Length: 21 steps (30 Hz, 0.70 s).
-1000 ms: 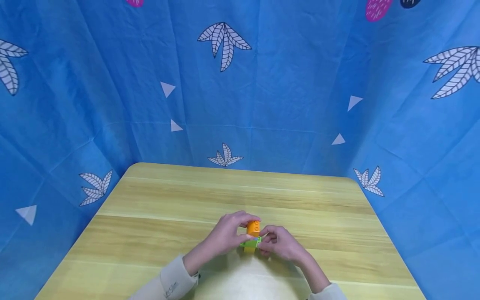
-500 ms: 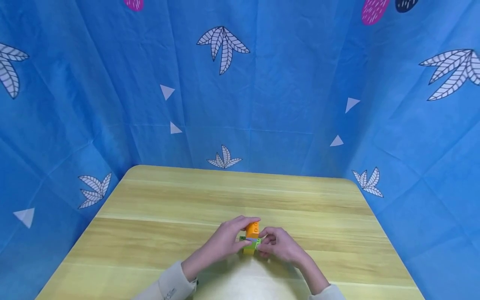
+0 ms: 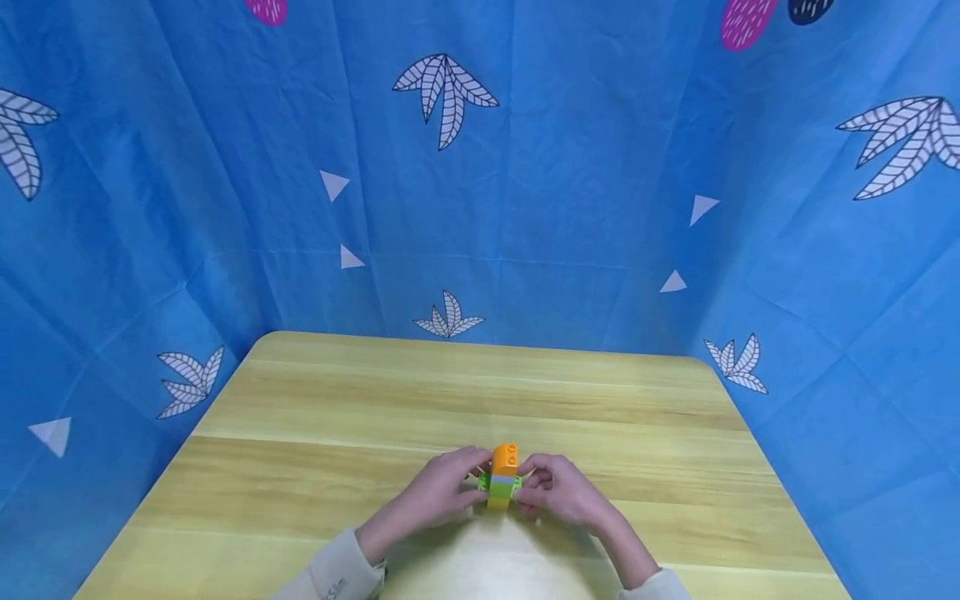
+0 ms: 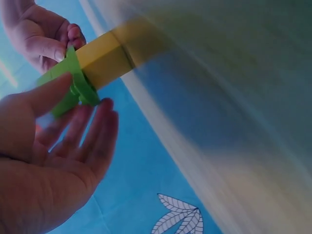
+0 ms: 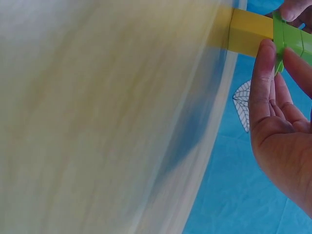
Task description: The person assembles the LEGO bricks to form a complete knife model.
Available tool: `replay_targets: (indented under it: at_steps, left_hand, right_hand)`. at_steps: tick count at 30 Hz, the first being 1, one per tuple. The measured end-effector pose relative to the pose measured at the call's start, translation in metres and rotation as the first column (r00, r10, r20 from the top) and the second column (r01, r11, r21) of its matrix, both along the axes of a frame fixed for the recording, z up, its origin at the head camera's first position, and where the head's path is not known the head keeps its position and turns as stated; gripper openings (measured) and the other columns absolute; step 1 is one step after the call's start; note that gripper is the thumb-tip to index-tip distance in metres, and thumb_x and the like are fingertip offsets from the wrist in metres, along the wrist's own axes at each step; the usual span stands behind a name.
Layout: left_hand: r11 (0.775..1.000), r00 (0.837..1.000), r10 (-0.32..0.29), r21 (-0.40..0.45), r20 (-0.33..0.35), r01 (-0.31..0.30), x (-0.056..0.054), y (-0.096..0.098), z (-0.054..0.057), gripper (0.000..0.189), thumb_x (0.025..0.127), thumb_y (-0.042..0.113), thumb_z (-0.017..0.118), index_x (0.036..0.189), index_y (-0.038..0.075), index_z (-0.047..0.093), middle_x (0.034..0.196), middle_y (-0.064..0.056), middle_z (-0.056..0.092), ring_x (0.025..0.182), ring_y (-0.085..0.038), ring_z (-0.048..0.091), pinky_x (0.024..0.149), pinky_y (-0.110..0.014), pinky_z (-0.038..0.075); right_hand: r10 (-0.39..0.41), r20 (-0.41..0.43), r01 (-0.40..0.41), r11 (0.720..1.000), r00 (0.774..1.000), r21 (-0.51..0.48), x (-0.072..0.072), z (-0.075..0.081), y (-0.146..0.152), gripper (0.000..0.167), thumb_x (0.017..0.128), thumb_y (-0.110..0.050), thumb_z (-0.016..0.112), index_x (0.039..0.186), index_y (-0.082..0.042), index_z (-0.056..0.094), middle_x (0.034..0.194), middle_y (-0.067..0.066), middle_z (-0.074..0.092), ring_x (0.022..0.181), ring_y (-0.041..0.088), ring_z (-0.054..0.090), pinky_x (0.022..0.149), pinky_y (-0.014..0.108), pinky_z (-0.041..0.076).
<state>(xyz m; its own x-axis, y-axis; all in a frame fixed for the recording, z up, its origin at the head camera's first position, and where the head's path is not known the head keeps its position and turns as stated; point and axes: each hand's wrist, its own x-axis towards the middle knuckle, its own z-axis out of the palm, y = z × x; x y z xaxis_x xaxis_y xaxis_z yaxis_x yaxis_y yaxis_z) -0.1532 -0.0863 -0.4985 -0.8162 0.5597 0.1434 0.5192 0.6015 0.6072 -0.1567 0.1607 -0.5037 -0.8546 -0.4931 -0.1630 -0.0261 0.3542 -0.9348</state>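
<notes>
A small upright stack of toy building bricks stands on the table between both hands. At its foot is a yellow brick (image 4: 105, 59), and above that a green brick (image 3: 501, 488) with pieces jutting out at both sides. A thin lavender layer (image 3: 502, 478) separates it from the orange brick (image 3: 506, 459) on top, whose studs face right. My left hand (image 3: 441, 493) holds the green brick's left side, thumb in front and the other fingers spread behind or below. From the right, my right hand (image 5: 287, 134) pinches the green brick's other side between thumb and fingers.
The pale wooden table (image 3: 315, 400) spreads out around the stack, with a bright reflection near its front. A blue cloth (image 3: 570, 167) printed with leaves and triangles hangs behind it and along both sides.
My left hand has let go of the orange brick and moved down and left to the green brick's side. The right hand stays at the green brick. The head view has shifted slightly.
</notes>
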Motion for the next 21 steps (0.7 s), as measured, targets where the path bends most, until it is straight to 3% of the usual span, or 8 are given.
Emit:
replay_targets:
  at_steps: [9, 21]
  left_hand:
    - [0.999, 0.999, 0.035, -0.012, 0.029, -0.035, -0.0032, 0.0045, -0.0037, 0.032, 0.086, 0.02, 0.083, 0.115, 0.019, 0.069, 0.112, 0.005, 0.074, 0.099, -0.009, 0.069, 0.087, -0.027, 0.059]
    - [0.999, 0.997, 0.042, 0.023, 0.065, -0.044, -0.0031, 0.0048, -0.0039, 0.03, 0.087, 0.02, 0.082, 0.115, 0.02, 0.07, 0.112, 0.004, 0.075, 0.097, -0.008, 0.069, 0.086, -0.025, 0.059]
  right_hand:
    - [0.0, 0.003, 0.0, 1.0, 1.0, -0.001, -0.0005, -0.0005, 0.0006, 0.033, 0.094, -0.009, 0.073, 0.122, 0.006, 0.062, 0.094, 0.016, 0.074, 0.078, 0.027, 0.073, 0.07, 0.035, 0.063]
    - [-0.006, 0.014, 0.007, 1.0, 1.0, -0.031, 0.0015, 0.0015, 0.001, 0.033, 0.094, -0.007, 0.073, 0.121, 0.007, 0.061, 0.095, 0.02, 0.074, 0.079, 0.03, 0.073, 0.071, 0.039, 0.063]
